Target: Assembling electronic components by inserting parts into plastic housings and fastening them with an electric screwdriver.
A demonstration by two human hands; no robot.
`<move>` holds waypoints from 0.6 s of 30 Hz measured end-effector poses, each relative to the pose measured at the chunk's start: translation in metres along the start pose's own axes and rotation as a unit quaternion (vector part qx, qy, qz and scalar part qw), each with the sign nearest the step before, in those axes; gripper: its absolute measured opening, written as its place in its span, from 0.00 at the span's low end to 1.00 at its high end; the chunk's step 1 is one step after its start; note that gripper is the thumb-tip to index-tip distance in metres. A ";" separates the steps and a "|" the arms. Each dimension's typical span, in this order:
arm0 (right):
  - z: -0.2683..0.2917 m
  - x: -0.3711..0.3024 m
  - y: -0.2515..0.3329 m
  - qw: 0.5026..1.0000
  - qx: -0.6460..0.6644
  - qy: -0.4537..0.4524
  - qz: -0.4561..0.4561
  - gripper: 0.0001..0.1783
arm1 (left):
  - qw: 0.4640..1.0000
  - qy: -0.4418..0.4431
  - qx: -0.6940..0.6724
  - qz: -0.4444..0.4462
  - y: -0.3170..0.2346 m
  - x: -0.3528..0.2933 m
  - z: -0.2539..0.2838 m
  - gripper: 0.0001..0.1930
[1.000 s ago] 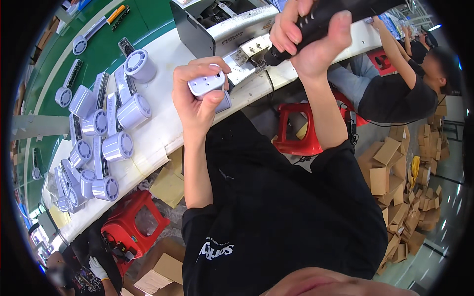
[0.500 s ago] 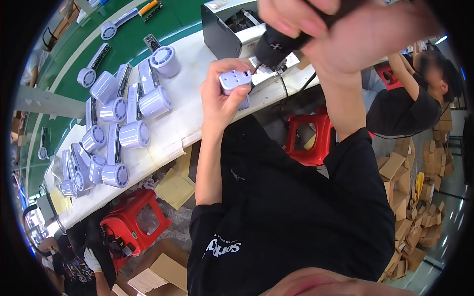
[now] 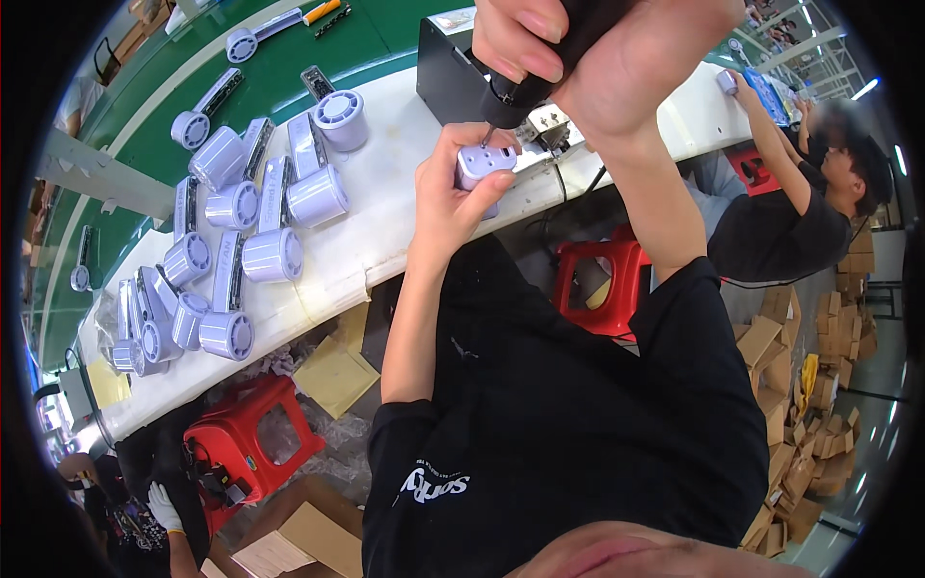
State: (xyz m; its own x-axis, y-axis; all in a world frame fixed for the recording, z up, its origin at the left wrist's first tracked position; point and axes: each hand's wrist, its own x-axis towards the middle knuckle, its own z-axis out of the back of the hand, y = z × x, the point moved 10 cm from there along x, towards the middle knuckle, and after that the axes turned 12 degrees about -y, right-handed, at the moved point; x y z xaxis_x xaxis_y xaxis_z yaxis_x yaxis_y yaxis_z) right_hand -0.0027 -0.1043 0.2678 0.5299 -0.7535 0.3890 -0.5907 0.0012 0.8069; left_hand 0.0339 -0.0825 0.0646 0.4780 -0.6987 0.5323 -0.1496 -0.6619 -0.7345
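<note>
My left hand (image 3: pixel 441 197) is closed around a lavender handheld fan (image 3: pixel 485 166) above the white table. The fan's end face points up at me, with small holes in it, and the rest is mostly hidden by my fingers. A black electric screwdriver (image 3: pixel 520 96) is gripped in my right hand (image 3: pixel 617 87), tilted down toward the fan. Its thin bit reaches one of the holes near the edge of the end face; how deep it sits cannot be made out.
Several lavender handheld fans (image 3: pixel 272 255) lie grouped on the white table (image 3: pixel 381 207) at left. A dark metal box (image 3: pixel 445 77) and a small metal fixture (image 3: pixel 551 125) stand beyond my hands. Behind runs a green conveyor (image 3: pixel 371 48). Red stools (image 3: pixel 255 438) flank me; a co-worker (image 3: pixel 795 197) sits at right.
The screwdriver has come down and left, and its bit now meets the fan's end face. My view has shifted slightly, and the fan stays in my left hand.
</note>
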 end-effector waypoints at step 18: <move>-0.012 -0.002 -0.032 0.908 0.228 0.347 -0.064 0.32 | 1.000 -0.003 0.002 -0.007 0.000 -0.002 0.000 0.21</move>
State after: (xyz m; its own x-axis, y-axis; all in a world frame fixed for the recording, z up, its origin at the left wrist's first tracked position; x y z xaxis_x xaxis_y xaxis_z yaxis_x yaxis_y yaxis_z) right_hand 0.0222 -0.0947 0.2467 0.7746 -0.1332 0.6183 -0.6035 -0.4483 0.6594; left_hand 0.0328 -0.0814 0.0640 0.4844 -0.6880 0.5404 -0.1391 -0.6704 -0.7288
